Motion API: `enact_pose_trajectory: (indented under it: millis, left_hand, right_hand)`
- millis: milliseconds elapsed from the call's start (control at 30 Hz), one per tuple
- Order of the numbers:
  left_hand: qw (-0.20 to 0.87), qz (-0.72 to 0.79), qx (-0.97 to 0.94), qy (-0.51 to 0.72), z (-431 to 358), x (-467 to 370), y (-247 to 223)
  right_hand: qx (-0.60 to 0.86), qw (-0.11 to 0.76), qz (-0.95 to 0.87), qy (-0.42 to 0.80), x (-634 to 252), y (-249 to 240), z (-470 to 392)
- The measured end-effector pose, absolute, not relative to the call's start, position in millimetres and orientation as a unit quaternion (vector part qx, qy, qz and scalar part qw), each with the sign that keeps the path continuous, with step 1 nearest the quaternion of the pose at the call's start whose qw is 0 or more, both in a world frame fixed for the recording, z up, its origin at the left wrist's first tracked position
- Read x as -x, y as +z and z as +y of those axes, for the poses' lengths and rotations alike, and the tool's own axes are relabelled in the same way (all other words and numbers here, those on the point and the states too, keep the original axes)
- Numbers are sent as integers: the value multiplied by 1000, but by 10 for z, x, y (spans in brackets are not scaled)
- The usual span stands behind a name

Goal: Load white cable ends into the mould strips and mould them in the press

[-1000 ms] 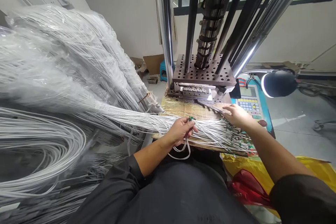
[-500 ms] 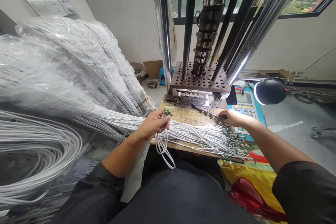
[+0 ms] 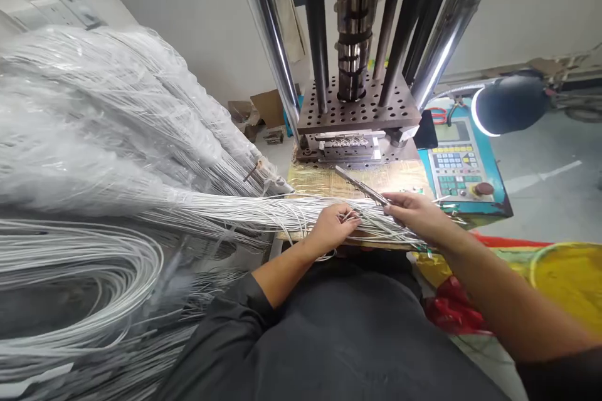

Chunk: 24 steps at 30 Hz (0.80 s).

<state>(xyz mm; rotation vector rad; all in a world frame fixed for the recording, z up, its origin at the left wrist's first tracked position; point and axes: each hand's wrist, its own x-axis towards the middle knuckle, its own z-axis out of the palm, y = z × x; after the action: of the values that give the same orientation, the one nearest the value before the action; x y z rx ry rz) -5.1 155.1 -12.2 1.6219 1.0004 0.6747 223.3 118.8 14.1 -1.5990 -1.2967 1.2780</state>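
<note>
My left hand (image 3: pixel 332 227) is closed in a pinch on a few cable ends over the bundle of white cables (image 3: pixel 291 210); the ends are partly hidden by the fingers. Close to its right, my right hand (image 3: pixel 416 213) grips one end of a narrow metal bar (image 3: pixel 360 185). The bar slants up and left, its far end above the yellowish board (image 3: pixel 315 180), with small parts along its side. Under both hands the bundle runs left to right along the board. Green-tipped ends of it show beyond my right hand.
Ahead stands a press with a perforated plate (image 3: pixel 310 113), a metal mould (image 3: pixel 350 149) beneath it. On the right are a control panel (image 3: pixel 454 163) and a lamp (image 3: pixel 512 103). Plastic-wrapped cables (image 3: pixel 108 113) fill the left. A yellow container (image 3: pixel 571 282) is lower right.
My left hand has moved right across the cable bundle with the cable ends. My right hand has raised the metal bar off the board. The view has shifted too.
</note>
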Motion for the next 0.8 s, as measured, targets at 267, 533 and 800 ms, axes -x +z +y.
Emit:
enact_pose_trajectory:
  millis: [267, 533, 800]
  left_hand:
    - [710, 386, -533, 251, 1444, -4, -303]
    - [743, 378, -481, 273, 1468, -79, -291]
    - [681, 429, -511, 303, 1542, -83, -353]
  right_hand:
    - [547, 450, -530, 467, -2040, -93, 932]
    - [564, 430, -552, 438, -2055, -161, 955]
    - [584, 428, -528, 444, -2080, -233, 987]
